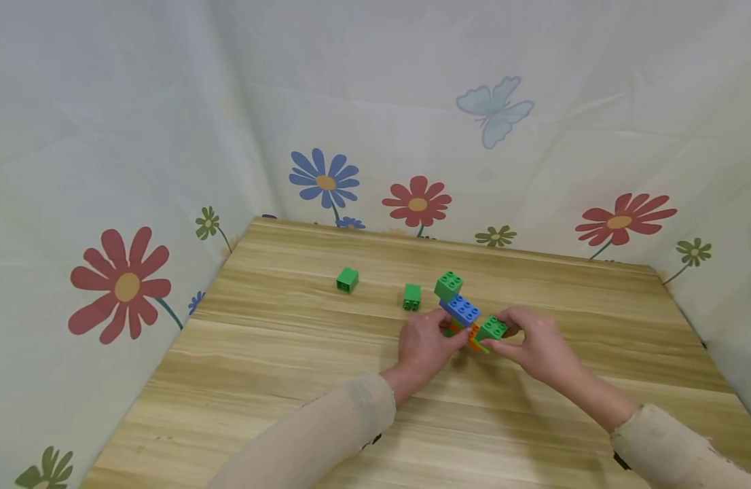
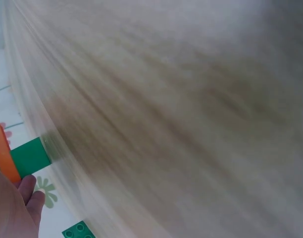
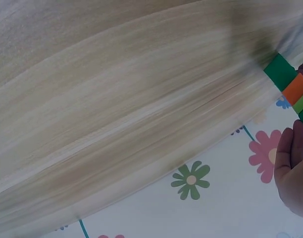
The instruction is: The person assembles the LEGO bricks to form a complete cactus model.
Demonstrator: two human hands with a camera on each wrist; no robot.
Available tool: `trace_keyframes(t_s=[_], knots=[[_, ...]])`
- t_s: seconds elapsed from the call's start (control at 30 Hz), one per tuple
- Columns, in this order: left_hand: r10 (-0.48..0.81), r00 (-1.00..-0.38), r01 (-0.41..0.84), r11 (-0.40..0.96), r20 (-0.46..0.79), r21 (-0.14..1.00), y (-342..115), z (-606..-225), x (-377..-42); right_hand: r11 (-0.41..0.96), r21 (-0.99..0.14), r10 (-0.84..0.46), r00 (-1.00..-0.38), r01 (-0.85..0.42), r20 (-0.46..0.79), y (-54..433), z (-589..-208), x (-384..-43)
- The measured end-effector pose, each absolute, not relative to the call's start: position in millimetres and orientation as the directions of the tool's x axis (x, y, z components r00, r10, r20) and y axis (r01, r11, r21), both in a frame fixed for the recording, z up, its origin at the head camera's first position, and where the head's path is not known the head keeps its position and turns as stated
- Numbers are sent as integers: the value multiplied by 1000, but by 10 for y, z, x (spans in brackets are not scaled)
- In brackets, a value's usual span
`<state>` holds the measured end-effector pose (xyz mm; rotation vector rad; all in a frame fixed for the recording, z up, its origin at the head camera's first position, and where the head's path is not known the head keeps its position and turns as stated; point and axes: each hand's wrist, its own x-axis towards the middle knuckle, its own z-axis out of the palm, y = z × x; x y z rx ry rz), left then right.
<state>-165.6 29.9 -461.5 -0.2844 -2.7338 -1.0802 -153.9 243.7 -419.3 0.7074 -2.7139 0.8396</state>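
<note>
My left hand (image 1: 426, 345) grips a toy-brick build from its left side. A blue brick (image 1: 461, 309) forms part of its top, with a green brick (image 1: 449, 284) raised on the far end. Below the blue one, orange (image 1: 474, 337) and lime green pieces show between the fingers. My right hand (image 1: 539, 345) pinches another green brick (image 1: 492, 327), studs up, right against the build's right side. A dark green block (image 2: 31, 157) sticks out beneath the orange piece in the left wrist view. Fingers hide much of the lower build.
Two loose green bricks lie on the wooden table (image 1: 290, 353), one (image 1: 347, 280) farther left and one (image 1: 412, 297) just behind the left hand. A white cloth (image 1: 375, 102) printed with flowers hangs beyond the table's back and side edges.
</note>
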Motion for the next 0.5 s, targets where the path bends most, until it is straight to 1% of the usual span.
trace_keyframes(t_s=[0.27, 0.5], knots=[[98, -965, 241, 699, 244, 673, 301, -4603, -1652, 733, -477, -370, -873, -485, 318, 2418, -4194, -1518], [99, -965, 243, 692, 245, 679, 305, -4599, -1650, 726, -482, -372, -869, -491, 325, 2420, -4221, -1507]])
